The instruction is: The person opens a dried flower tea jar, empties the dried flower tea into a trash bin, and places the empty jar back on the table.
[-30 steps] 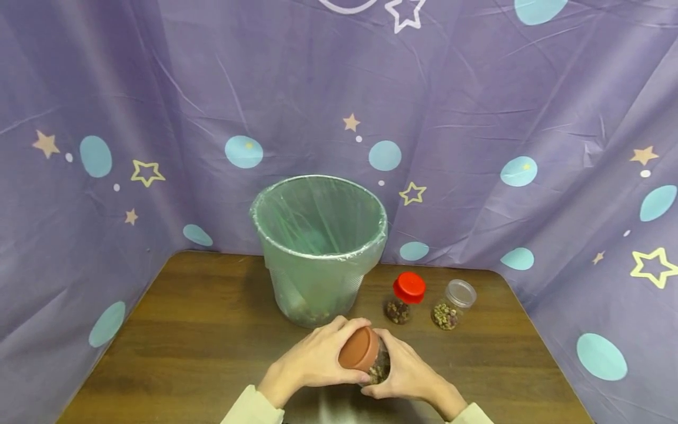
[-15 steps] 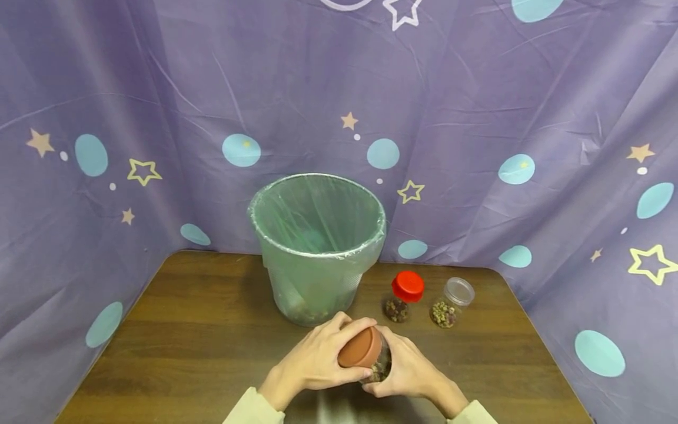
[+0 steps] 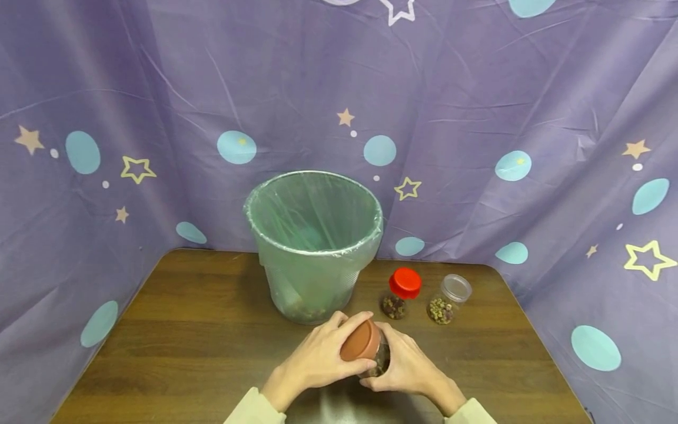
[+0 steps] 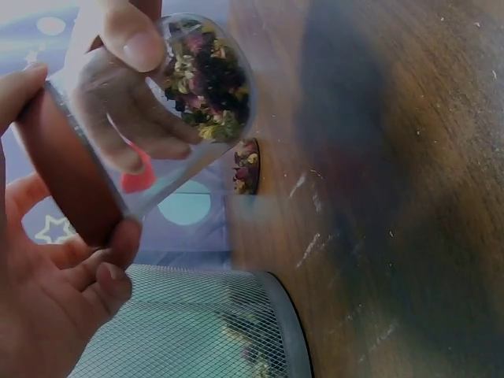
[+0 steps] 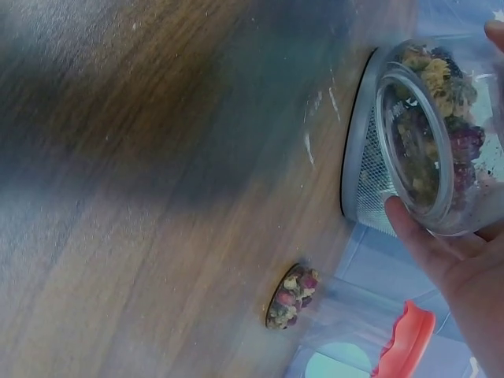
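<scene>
Between both hands, above the table, is a clear jar (image 5: 465,118) with dried flowers inside, tilted. Its brown lid (image 3: 360,340) is on top, turned toward the left. My left hand (image 3: 320,358) grips the lid, thumb and fingers around its rim, as the left wrist view also shows with the lid (image 4: 67,165) on the jar's end. My right hand (image 3: 408,362) holds the jar's body from the right side. Dried flowers (image 4: 209,79) lie against the jar's base. The right hand's fingers show through the clear wall in the left wrist view.
Behind the hands stands a mesh bin (image 3: 312,282) lined with a green bag. Right of it are a red-lidded jar (image 3: 405,284) and a clear-lidded jar (image 3: 449,299), both holding dried flowers. A purple patterned curtain (image 3: 296,70) surrounds the wooden table (image 3: 185,330).
The head view has shifted slightly. Both hands keep their hold on the jar and lid, which have tilted a little, and the flowers inside look shifted.
</scene>
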Motion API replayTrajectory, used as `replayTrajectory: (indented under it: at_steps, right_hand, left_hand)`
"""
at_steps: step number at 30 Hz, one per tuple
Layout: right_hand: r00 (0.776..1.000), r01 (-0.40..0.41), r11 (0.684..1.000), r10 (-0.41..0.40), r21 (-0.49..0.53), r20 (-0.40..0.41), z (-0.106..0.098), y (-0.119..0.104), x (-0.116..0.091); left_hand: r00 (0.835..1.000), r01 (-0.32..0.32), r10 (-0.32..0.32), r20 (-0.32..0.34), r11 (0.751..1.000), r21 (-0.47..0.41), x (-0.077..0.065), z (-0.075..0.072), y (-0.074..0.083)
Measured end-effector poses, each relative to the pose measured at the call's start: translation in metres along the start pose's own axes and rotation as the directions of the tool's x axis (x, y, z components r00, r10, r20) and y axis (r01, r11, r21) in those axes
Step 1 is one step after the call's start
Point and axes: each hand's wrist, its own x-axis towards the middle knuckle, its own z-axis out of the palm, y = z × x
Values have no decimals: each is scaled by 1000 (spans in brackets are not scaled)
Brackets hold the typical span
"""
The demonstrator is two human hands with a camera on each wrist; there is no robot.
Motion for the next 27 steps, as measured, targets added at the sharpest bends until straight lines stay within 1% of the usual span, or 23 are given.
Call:
replayTrajectory:
  at_steps: [2, 3, 7, 10, 13, 16, 22, 25, 27]
  right_hand:
    - [1000, -3, 1000, 3, -13, 5, -1, 1, 0]
    - [1000, -3, 1000, 4, -21, 9, -1, 1, 0]
    - [1000, 0, 1000, 0, -30, 24, -4, 3, -1]
    - [1000, -2, 1000, 3, -19, 25, -6, 3, -1]
    - [1000, -7, 1000, 8, -15, 23, -7, 3, 0]
    - [1000, -11, 1000, 12, -24, 21, -6, 3, -1]
    - [999, -28, 998, 29, -52, 13, -3, 4, -3]
    - [999, -41, 998, 41, -55, 4, -1, 4, -4]
    - [999, -46, 998, 46, -51, -6, 0, 4, -4]
  left_hand:
    - [999, -5, 6, 34, 1000, -31, -1, -2, -1]
    - [998, -16, 19, 55, 999, -50, -2, -3, -2]
    - [987, -84, 101, 121, 987, -140, -4, -11, -8]
    - [976, -137, 163, 141, 974, -178, -4, -15, -12]
    - [972, -153, 183, 144, 968, -197, -3, -17, -13]
    - [980, -122, 151, 132, 972, -201, -3, -16, -13]
    - [997, -28, 38, 66, 989, -146, -4, -8, -8]
    - [1000, 22, -20, 23, 994, -109, -3, -3, -5]
    - [998, 65, -65, -1, 995, -81, -3, 0, -2]
